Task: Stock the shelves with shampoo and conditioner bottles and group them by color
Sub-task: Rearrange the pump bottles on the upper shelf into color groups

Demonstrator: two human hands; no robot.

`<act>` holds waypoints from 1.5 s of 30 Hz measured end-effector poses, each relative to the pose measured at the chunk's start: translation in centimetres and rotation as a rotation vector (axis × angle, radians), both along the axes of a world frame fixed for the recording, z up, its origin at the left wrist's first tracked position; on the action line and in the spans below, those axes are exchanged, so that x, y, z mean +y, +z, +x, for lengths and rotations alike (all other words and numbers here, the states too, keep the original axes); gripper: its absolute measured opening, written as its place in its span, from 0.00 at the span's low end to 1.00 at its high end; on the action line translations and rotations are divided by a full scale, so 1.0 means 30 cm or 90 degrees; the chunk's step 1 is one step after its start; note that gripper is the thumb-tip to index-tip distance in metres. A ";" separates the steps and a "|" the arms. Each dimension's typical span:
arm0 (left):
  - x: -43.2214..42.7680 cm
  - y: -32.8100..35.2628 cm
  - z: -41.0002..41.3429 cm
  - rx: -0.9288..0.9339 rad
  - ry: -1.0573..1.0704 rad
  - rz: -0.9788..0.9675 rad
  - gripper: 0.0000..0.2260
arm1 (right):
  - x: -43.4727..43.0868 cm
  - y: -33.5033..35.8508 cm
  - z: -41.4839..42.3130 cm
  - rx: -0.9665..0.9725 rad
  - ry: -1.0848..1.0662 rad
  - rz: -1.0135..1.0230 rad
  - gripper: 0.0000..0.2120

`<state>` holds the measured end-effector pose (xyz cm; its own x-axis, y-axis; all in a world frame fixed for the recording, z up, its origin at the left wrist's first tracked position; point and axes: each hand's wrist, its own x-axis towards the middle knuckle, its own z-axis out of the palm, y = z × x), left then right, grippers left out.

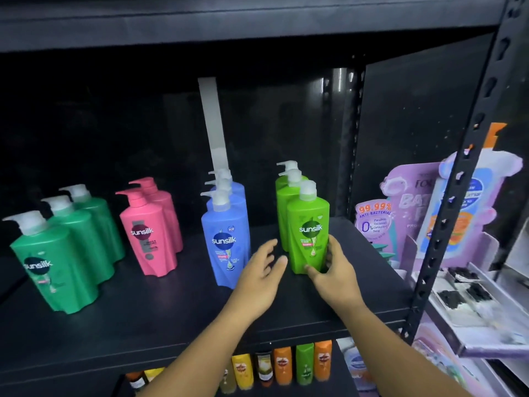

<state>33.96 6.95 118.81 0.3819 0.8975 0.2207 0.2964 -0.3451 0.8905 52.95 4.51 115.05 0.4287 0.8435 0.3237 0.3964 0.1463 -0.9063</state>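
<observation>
Pump bottles stand in rows by color on a black shelf (pixel 171 319): three dark green bottles (pixel 57 253) at the left, two pink bottles (pixel 148 233), three blue bottles (pixel 226 233) in the middle and three lime green bottles (pixel 307 224) at the right. My right hand (pixel 332 270) holds the lower right side of the front lime green bottle, thumb on its base. My left hand (pixel 263 270) hovers open with spread fingers between the front blue bottle and that lime green bottle, touching neither.
A black upright post (pixel 458 196) bounds the shelf on the right, with purple promotional cardboard displays (pixel 423 213) beyond it. Smaller orange, yellow and green bottles (pixel 286 365) line the shelf below. A pale strip (pixel 211 121) runs up the back wall.
</observation>
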 end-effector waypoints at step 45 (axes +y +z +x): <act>0.384 -0.067 0.281 -0.328 0.021 -0.229 0.19 | 0.005 0.025 0.005 0.014 -0.024 0.032 0.36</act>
